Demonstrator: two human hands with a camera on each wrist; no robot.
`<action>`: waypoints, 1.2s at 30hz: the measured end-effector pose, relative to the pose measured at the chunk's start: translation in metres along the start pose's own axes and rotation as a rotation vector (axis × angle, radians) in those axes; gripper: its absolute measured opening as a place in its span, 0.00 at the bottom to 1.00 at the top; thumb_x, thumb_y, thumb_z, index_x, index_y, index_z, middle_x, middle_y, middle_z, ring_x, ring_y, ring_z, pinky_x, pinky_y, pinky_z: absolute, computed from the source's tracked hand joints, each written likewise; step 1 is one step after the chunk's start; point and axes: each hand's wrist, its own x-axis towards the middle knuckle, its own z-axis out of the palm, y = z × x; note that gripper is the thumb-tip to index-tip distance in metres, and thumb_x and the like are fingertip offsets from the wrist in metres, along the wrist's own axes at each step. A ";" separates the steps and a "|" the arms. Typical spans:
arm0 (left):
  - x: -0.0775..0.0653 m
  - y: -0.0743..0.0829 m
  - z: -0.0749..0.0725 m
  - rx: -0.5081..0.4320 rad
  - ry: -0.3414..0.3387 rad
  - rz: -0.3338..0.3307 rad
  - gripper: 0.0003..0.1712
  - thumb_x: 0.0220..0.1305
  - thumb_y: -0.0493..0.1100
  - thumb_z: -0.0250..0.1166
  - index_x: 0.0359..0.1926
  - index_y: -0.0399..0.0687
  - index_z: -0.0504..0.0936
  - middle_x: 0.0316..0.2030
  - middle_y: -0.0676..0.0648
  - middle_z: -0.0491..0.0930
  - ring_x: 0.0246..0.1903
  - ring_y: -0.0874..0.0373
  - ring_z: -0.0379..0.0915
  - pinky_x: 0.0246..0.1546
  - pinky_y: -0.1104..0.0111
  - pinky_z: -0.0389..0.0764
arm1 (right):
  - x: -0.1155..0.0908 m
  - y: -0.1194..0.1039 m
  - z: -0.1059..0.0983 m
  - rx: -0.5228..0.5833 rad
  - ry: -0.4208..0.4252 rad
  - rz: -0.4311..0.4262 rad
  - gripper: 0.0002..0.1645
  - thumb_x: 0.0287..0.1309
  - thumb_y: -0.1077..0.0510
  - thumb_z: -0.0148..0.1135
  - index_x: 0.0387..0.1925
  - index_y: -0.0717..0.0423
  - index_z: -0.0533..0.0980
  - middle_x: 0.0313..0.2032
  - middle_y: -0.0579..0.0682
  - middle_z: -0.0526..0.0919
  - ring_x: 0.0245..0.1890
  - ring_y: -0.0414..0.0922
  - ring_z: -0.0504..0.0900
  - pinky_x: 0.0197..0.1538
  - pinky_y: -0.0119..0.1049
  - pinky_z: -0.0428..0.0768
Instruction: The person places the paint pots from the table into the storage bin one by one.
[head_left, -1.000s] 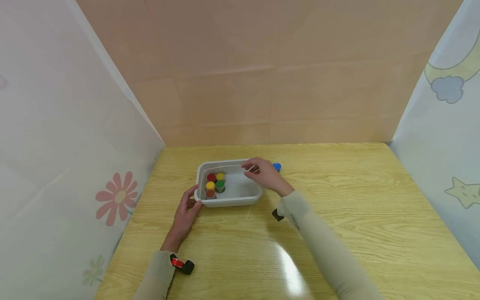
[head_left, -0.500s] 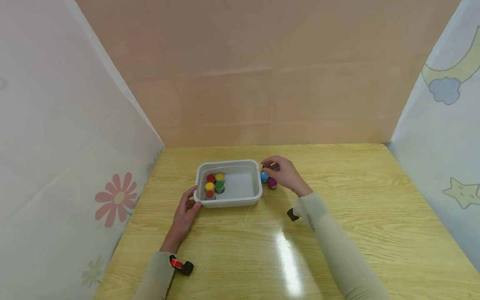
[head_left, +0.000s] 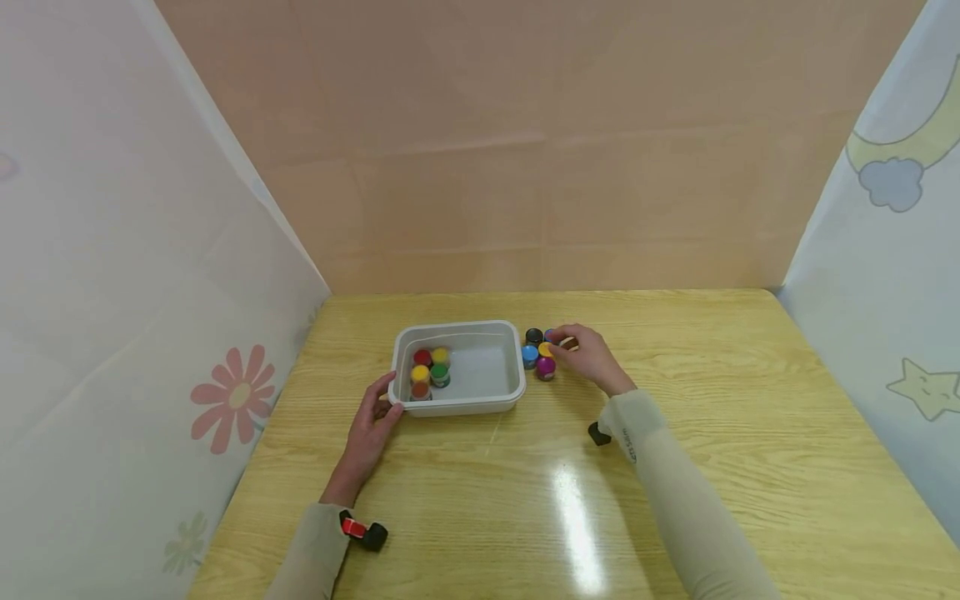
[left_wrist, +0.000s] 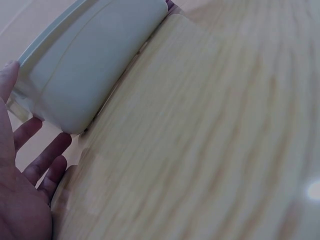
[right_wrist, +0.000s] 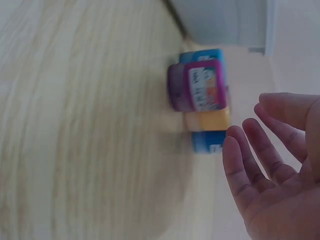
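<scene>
My left hand (head_left: pixel 372 429) grips the left end of a white plastic bin (head_left: pixel 457 407); in the left wrist view its thumb lies at the rim and its fingertips touch the outer wall. Inside, at the bin's left, stand small paint jars with red (head_left: pixel 422 357), yellow, green (head_left: pixel 440 372) and brown lids. My right hand (head_left: pixel 592 362) hovers, fingers loosely bent and apart, over more jars beside the bin: black (head_left: pixel 534 336), light blue (head_left: pixel 529 356), orange (head_left: pixel 546 349), purple (head_left: pixel 545 367) and a partly covered dark blue one. Nothing shows between its fingers in the right wrist view.
Both the bin and the loose jars stand on a wood-grain table (head_left: pixel 480 508). A plain tan backdrop (head_left: pixel 540 167) rises behind the table's far edge. Printed panels flank it, with a flower (head_left: pixel 238 393) at left and a star (head_left: pixel 930 387) at right.
My right hand has moved from above the bin to the jars on its right, its fingers now over the orange and dark blue lids. The left hand and bin stay put.
</scene>
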 end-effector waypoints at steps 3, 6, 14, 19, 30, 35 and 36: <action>0.000 0.000 0.000 0.000 0.005 0.002 0.33 0.79 0.42 0.58 0.79 0.52 0.61 0.73 0.38 0.66 0.55 0.48 0.74 0.53 0.77 0.72 | 0.001 0.005 0.001 -0.001 -0.011 0.010 0.19 0.72 0.58 0.61 0.61 0.60 0.79 0.60 0.61 0.79 0.55 0.59 0.79 0.55 0.51 0.81; 0.000 -0.001 0.001 0.000 0.013 0.005 0.33 0.79 0.42 0.58 0.79 0.51 0.61 0.73 0.38 0.66 0.55 0.49 0.74 0.53 0.77 0.72 | 0.004 0.009 0.003 -0.021 -0.019 0.008 0.18 0.72 0.59 0.62 0.60 0.59 0.81 0.60 0.61 0.79 0.54 0.58 0.79 0.56 0.51 0.80; 0.000 -0.002 0.002 0.006 0.014 0.013 0.33 0.78 0.42 0.59 0.79 0.52 0.61 0.72 0.38 0.67 0.54 0.52 0.75 0.54 0.76 0.73 | 0.009 0.014 0.007 -0.100 -0.041 -0.035 0.20 0.67 0.64 0.65 0.59 0.62 0.81 0.52 0.62 0.78 0.47 0.56 0.80 0.53 0.50 0.80; 0.000 -0.001 0.001 0.004 0.016 0.004 0.33 0.78 0.42 0.59 0.79 0.52 0.62 0.73 0.39 0.66 0.55 0.50 0.74 0.54 0.76 0.72 | 0.010 0.017 0.007 -0.098 -0.056 -0.071 0.19 0.68 0.64 0.64 0.58 0.64 0.80 0.51 0.62 0.78 0.49 0.57 0.79 0.55 0.52 0.80; 0.001 -0.001 0.000 0.023 0.013 0.005 0.33 0.79 0.43 0.59 0.79 0.51 0.61 0.73 0.40 0.66 0.56 0.50 0.75 0.55 0.74 0.73 | 0.010 0.025 0.003 -0.050 -0.080 0.018 0.17 0.71 0.56 0.65 0.56 0.59 0.77 0.55 0.61 0.80 0.52 0.57 0.82 0.56 0.52 0.81; 0.005 -0.020 0.000 0.019 0.029 0.004 0.33 0.78 0.41 0.59 0.79 0.53 0.61 0.73 0.39 0.66 0.56 0.48 0.74 0.55 0.75 0.72 | 0.006 0.025 0.001 -0.041 -0.080 0.055 0.18 0.72 0.53 0.64 0.56 0.58 0.76 0.57 0.61 0.80 0.55 0.59 0.81 0.60 0.54 0.79; 0.006 -0.025 0.001 0.021 0.034 0.007 0.33 0.78 0.41 0.58 0.79 0.53 0.61 0.73 0.39 0.66 0.56 0.49 0.75 0.54 0.76 0.72 | 0.005 0.025 0.001 -0.041 -0.082 0.054 0.18 0.72 0.53 0.64 0.56 0.58 0.75 0.58 0.61 0.80 0.55 0.60 0.81 0.60 0.54 0.79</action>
